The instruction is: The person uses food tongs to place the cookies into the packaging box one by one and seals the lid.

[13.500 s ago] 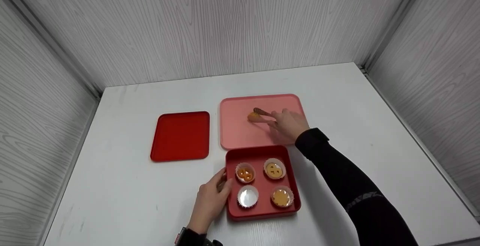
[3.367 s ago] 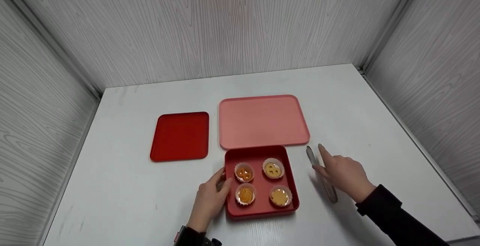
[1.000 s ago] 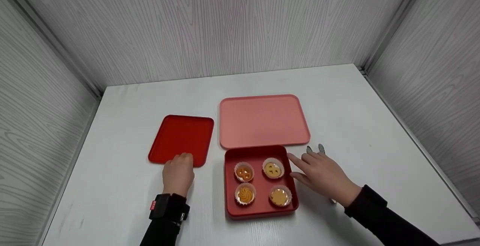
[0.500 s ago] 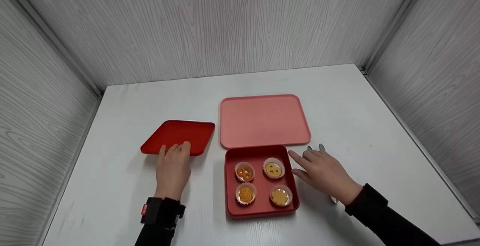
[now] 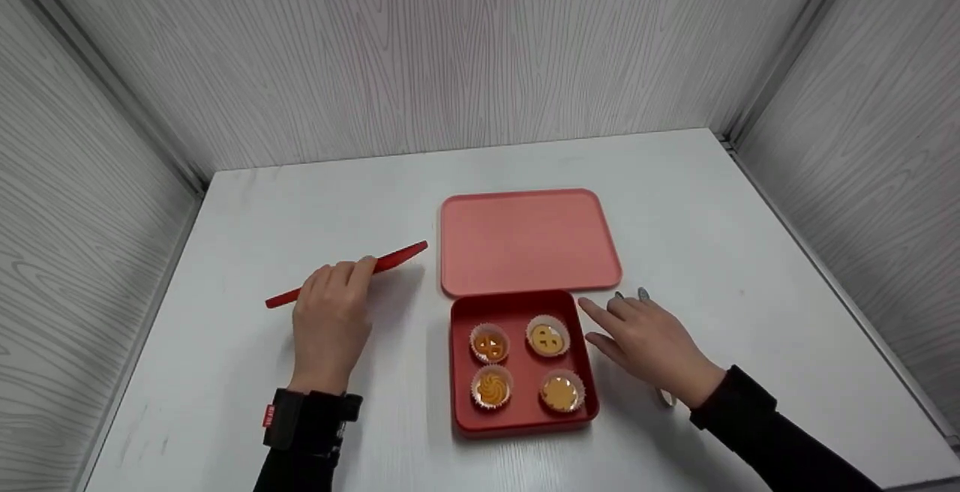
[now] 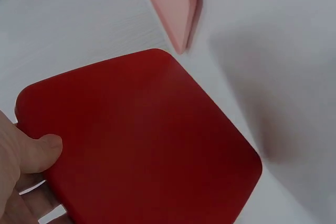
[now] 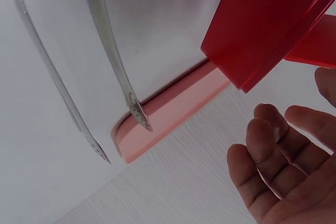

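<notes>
My left hand [image 5: 330,319] grips a flat red square lid [image 6: 142,135] by its edge, thumb on one face and fingers on the other. The lid is off the table and tilted, seen edge-on in the head view. To its right stands an open red box [image 5: 521,364] with several small cookies in paper cups, among them a swirl cookie [image 5: 492,388] at front left. My right hand [image 5: 651,349] hovers by the box's right wall, fingers relaxed and holding nothing. Beneath it lie metal tongs [image 7: 113,51], mostly hidden by the hand in the head view.
A pink rectangular tray [image 5: 529,241] lies just behind the box, nearly touching it. The white table [image 5: 750,252] is bounded by grey wood-grain panels [image 5: 465,57] at the back and sides.
Earlier my right hand moved a cookie with the tongs, then put them down. My left hand left the box, took the lid's near edge and tilted it up off the table.
</notes>
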Tool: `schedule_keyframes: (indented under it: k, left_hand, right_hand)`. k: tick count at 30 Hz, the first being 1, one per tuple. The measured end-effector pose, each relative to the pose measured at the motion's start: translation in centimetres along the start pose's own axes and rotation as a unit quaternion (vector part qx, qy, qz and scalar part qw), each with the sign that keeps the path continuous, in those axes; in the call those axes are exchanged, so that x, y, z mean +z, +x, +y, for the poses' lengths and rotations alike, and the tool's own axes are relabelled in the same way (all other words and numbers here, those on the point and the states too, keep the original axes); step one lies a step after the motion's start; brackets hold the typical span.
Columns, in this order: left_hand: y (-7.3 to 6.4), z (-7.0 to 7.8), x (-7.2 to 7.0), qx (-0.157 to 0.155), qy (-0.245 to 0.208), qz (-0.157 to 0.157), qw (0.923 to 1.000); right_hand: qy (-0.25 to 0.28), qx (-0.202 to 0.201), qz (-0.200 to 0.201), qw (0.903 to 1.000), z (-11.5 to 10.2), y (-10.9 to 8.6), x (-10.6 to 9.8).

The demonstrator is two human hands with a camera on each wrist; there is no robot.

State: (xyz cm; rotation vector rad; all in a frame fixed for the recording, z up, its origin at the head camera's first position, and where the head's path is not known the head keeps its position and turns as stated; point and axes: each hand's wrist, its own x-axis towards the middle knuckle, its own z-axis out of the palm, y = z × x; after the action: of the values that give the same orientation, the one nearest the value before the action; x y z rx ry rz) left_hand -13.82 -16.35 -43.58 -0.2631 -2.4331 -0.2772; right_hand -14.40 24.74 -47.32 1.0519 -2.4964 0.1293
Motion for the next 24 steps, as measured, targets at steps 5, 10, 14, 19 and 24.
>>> schedule_keyframes:
  k: [5, 10, 14, 19, 24]
  left_hand:
    - [1.1, 1.2, -1.7, 0.02, -0.021, 0.019, 0.9994]
    - [2.1, 2.9, -3.3, 0.054, -0.044, 0.042, 0.9967]
    - [2.8, 4.5, -4.4, 0.086, -0.052, 0.048, 0.9937]
    - [3.2, 6.4, -5.3, 0.132, -0.047, 0.046, 0.9891]
    - [3.5, 8.2, -5.4, 0.17, -0.047, 0.042, 0.9835]
  right_hand:
    - [-0.001, 0.005, 0.027, 0.9996, 0.3, 0.5, -0.4]
    - [0.015, -0.005, 0.075, 0.997, 0.5, 1.6, -0.9]
    - [0.038, -0.014, 0.106, 0.9936, 0.5, 2.4, -1.5]
    - [0.073, -0.015, 0.117, 0.9904, -0.1, 3.5, -2.1]
    - [0.105, -0.022, 0.11, 0.9881, -0.9, 4.7, -2.3]
